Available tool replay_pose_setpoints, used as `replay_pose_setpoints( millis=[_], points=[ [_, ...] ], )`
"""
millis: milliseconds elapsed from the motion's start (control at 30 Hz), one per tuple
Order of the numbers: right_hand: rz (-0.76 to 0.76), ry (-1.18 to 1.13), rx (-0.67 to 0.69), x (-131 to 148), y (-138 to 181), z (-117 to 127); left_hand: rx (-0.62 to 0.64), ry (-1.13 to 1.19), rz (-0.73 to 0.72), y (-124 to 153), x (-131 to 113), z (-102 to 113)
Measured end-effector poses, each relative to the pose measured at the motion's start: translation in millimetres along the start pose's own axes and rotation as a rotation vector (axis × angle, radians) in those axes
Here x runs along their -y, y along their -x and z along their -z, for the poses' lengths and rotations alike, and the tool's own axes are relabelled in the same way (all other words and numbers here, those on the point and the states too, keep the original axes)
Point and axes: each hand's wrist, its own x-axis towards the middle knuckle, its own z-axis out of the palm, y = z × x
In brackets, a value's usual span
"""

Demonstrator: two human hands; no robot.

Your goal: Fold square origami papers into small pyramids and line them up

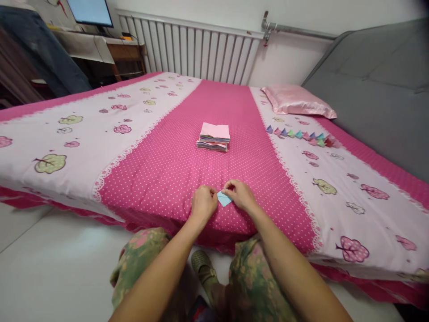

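A small light-blue folded paper point(224, 199) lies at the near edge of the bed, between my two hands. My left hand point(204, 202) is closed at the paper's left corner, thumb and fingers pinched together there. From the right, my right hand point(240, 194) pinches the paper's upper right edge between thumb and fingers. A crease line runs across the paper's face. Farther back on the pink dotted strip sits a stack of coloured paper squares point(215, 131), a pink sheet on top.
Several small folded paper shapes point(298, 134) in mixed colours stand in rows on the right of the bedspread point(228, 105). Behind them lie a pink pillow point(296, 100) and a grey headboard point(375, 76). A radiator point(191, 47) lines the wall; a desk with a monitor point(90, 12) is far left.
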Motion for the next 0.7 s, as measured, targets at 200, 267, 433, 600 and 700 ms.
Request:
replay_pose_setpoints(
  millis=[200,267,433,600,700],
  points=[
    [0.106,-0.28,0.049,-3,2,5,0.027,0.198,-0.148,-3,9,1],
    [0.165,-0.381,0.039,-1,6,10,0.054,0.345,-0.166,-3,11,1],
    [0.201,-0.554,0.046,11,16,19,0.297,0.73,-0.116,-1,8,1],
    [0.146,-0.633,-0.057,21,20,16,0.153,0.926,0.01,4,2,7],
    [0.131,-0.652,-0.046,21,21,13,0.072,1.003,0.04,4,1,12]
  ],
)
